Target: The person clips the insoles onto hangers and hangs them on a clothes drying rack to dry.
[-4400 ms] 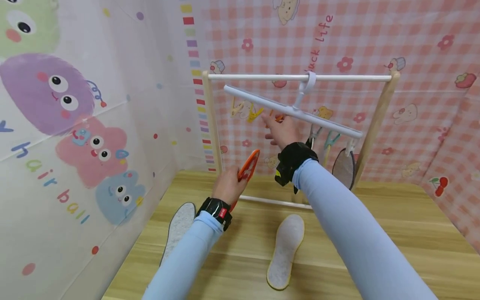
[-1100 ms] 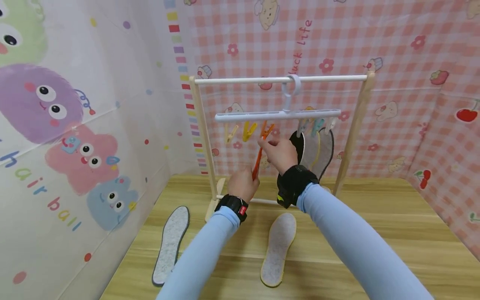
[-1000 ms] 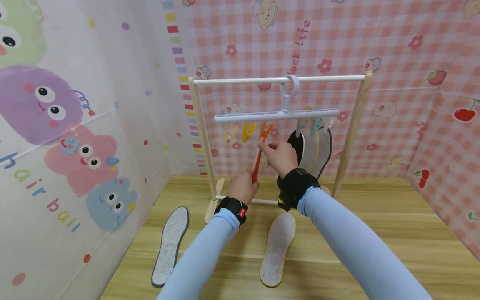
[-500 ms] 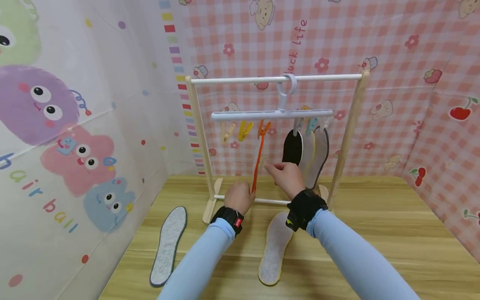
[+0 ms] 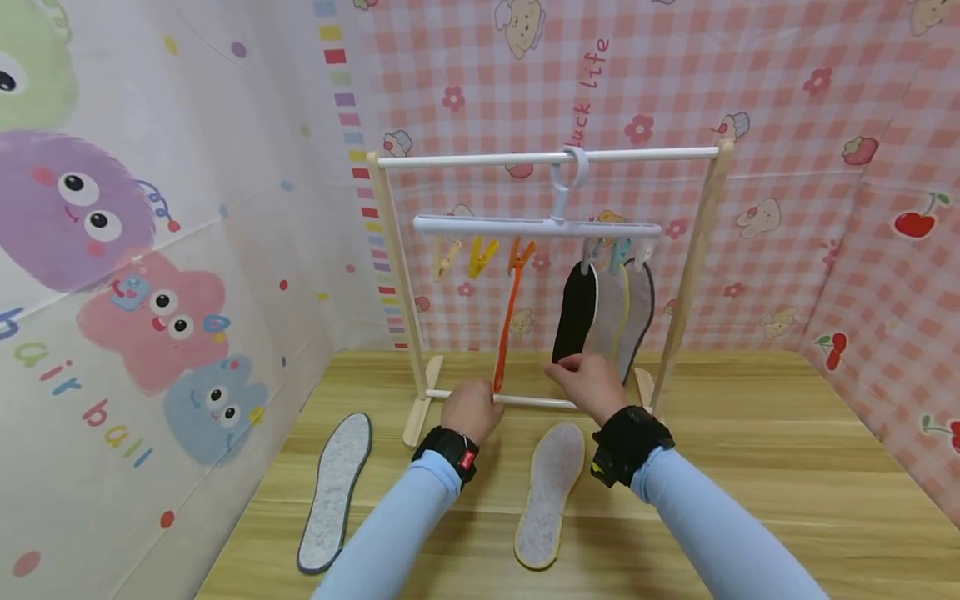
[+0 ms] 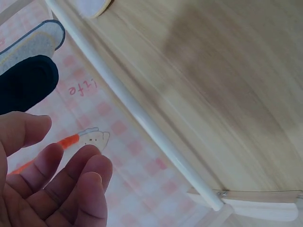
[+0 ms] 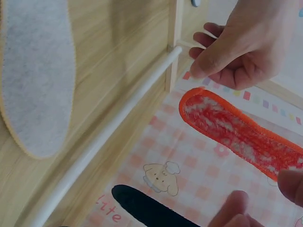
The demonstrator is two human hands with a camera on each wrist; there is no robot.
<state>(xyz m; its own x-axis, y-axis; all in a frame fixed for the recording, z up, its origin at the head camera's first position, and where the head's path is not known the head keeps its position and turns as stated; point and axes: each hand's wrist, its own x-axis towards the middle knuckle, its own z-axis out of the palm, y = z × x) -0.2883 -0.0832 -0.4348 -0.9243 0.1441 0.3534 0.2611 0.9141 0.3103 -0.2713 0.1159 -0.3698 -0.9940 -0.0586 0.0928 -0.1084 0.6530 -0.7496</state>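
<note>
In the head view we're making out "luck life" on the pink checked cloth [image 5: 705, 50] and "air ball" on the white cloth [image 5: 247, 150]; the red tag [image 5: 467, 460] on the left wristband [image 5: 437, 442] is looking too tiny to read. The orange insole [image 5: 504, 343] is hanging from an orange clip [image 5: 519, 256], left hand [image 5: 471, 410] just beside its bottom end. The right hand [image 5: 592, 385] is hovering by the black insole [image 5: 576, 312], and a white bar [image 5: 536, 402] is running low behind both hands. We're seeing a gap between those two insoles, plus wood surface [image 5: 750, 467] stretching off right. In the left wrist view, we're spotting "life" again, and the left hand's fingers are sitting loosely curled around nothing. In the right wrist view, the right hand's thumb and fingertips are sitting apart, gripping nothing, with a yellow-edged insole [image 7: 38, 80] lying past the bar.
</note>
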